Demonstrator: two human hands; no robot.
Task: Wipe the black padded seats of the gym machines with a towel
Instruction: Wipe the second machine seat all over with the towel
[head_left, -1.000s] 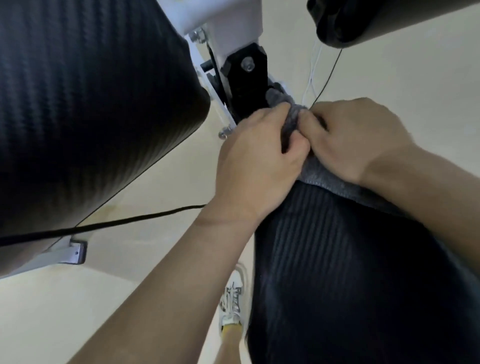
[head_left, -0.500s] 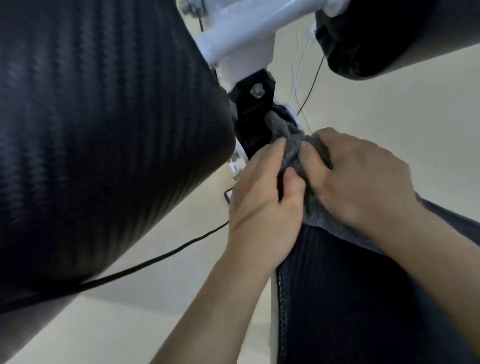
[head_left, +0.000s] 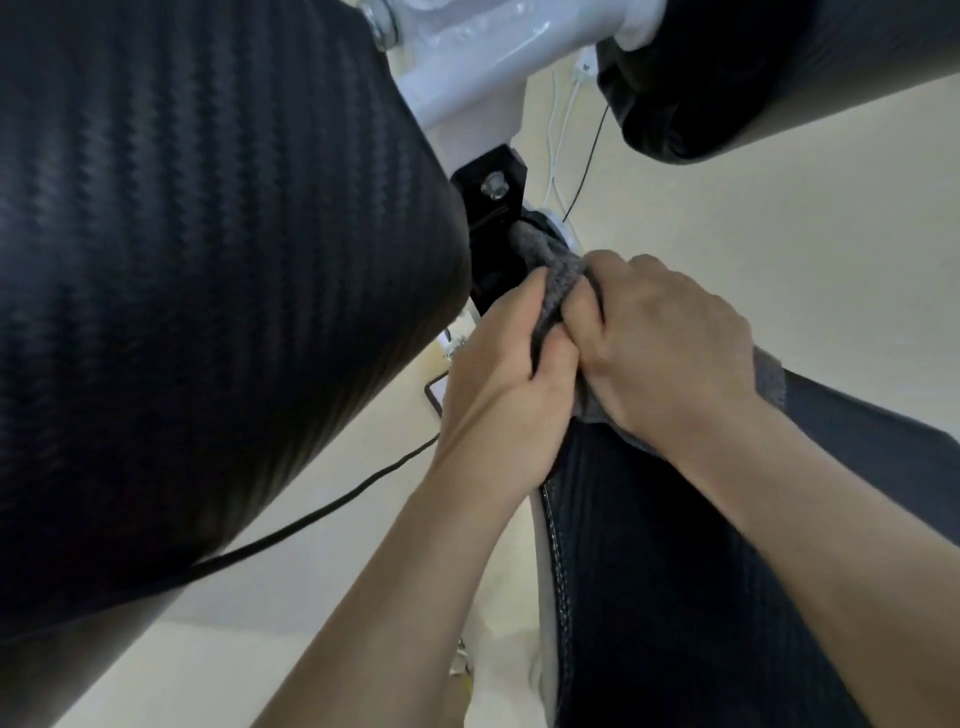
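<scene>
both hands are pinching a bunched grey towel (head_left: 563, 278) at the far end of the black padded seat (head_left: 675, 571): the left hand (head_left: 498, 374) is gripping its left fold, the right hand (head_left: 670, 338) is pressing it down beside a black bracket (head_left: 491, 208), under a large black roller pad (head_left: 208, 260).

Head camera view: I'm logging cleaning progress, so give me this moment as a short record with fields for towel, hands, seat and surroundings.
towel: grey towel, bunched at the far end of the seat
left hand: left hand grips the towel
right hand: right hand grips and presses the towel
seat: black padded seat, white stitching along its left edge
surroundings: large black roller pad left, white frame above, black cable on the floor
</scene>
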